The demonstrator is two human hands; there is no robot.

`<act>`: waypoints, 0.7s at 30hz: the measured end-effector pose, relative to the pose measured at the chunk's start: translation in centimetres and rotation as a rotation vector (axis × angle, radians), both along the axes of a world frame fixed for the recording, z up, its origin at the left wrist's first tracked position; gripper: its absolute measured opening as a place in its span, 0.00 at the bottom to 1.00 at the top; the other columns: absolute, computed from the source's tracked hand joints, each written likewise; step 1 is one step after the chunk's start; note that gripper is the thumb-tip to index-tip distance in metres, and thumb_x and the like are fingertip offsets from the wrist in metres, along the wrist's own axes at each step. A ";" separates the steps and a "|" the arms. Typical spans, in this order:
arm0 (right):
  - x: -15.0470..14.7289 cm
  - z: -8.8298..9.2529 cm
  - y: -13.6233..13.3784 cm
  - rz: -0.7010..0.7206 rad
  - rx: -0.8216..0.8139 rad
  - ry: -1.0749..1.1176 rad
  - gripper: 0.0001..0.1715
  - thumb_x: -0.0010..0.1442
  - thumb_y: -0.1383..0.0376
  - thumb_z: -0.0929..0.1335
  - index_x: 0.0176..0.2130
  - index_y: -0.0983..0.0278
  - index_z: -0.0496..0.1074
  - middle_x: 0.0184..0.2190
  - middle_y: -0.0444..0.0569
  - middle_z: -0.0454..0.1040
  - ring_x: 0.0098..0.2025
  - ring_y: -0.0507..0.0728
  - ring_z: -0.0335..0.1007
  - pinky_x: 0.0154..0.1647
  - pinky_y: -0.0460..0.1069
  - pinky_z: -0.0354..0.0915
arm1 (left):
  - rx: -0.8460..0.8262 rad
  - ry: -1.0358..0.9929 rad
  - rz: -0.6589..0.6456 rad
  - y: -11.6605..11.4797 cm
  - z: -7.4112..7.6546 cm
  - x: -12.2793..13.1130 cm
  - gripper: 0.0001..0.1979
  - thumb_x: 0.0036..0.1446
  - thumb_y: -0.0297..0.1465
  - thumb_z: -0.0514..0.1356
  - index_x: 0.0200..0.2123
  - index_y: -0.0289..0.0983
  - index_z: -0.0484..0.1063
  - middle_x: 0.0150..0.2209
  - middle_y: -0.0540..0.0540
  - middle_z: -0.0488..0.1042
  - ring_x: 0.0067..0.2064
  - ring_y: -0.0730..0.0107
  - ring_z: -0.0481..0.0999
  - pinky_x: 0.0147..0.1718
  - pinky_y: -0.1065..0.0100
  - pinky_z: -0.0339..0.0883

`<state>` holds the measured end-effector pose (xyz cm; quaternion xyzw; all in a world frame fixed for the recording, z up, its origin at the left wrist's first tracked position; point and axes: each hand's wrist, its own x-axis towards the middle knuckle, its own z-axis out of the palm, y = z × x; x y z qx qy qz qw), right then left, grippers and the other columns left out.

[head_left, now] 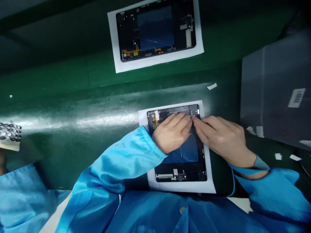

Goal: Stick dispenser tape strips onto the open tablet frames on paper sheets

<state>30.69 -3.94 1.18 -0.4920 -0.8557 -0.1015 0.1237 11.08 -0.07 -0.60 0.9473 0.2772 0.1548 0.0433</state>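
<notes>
In front of me an opened tablet (pixel 201 152) lies on a white sheet (pixel 211 187), with its inner boards, orange flex cables and blue-covered middle showing. My left hand (pixel 172 132) rests across its upper part, fingers pressed together and curled. From the right, my right hand (pixel 222 137) meets it, thumb and fingers pinched close. Both sets of fingertips come together near the tablet's upper right corner, just below a dark module (pixel 194 109). Whatever is between them is too small or hidden to make out. A blue wristband (pixel 250 168) circles my right wrist.
A second opened tablet (pixel 155 29) lies on its own sheet farther back. A grey bin (pixel 274 87) with a label stands at right, near several white scraps (pixel 278 156). At left are small round parts (pixel 9 132) and another person's blue sleeve (pixel 24 191).
</notes>
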 end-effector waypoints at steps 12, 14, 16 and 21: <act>0.1 -0.4 -0.1 0.004 -0.092 0.102 0.10 0.65 0.70 0.68 0.45 0.69 0.76 0.30 0.47 0.76 0.29 0.52 0.67 0.29 0.49 0.61 | -0.030 -0.007 -0.029 0.0 -0.6 -0.4 0.19 0.72 0.33 0.53 0.55 0.26 0.74 0.56 0.38 0.76 0.60 0.60 0.74 0.62 0.61 0.68; 0.4 -0.6 -0.1 0.015 -0.123 0.142 0.10 0.64 0.71 0.68 0.46 0.69 0.76 0.32 0.47 0.76 0.31 0.52 0.68 0.31 0.49 0.63 | -0.019 -0.021 -0.034 0.1 -0.6 -0.4 0.18 0.71 0.33 0.54 0.55 0.27 0.74 0.56 0.39 0.77 0.60 0.60 0.74 0.61 0.60 0.68; 0.5 -0.6 -0.1 0.022 -0.125 0.142 0.11 0.63 0.71 0.69 0.46 0.70 0.76 0.31 0.48 0.76 0.31 0.52 0.69 0.31 0.49 0.64 | -0.023 -0.009 -0.045 0.3 -0.6 -0.4 0.18 0.71 0.34 0.54 0.55 0.28 0.74 0.56 0.39 0.76 0.60 0.60 0.74 0.61 0.59 0.69; -0.2 0.2 0.0 0.012 -0.068 0.034 0.08 0.63 0.72 0.69 0.43 0.69 0.77 0.27 0.46 0.73 0.28 0.52 0.65 0.28 0.49 0.61 | -0.013 0.018 -0.052 0.4 -0.2 -0.4 0.18 0.71 0.33 0.54 0.55 0.28 0.74 0.55 0.38 0.77 0.59 0.61 0.74 0.61 0.60 0.69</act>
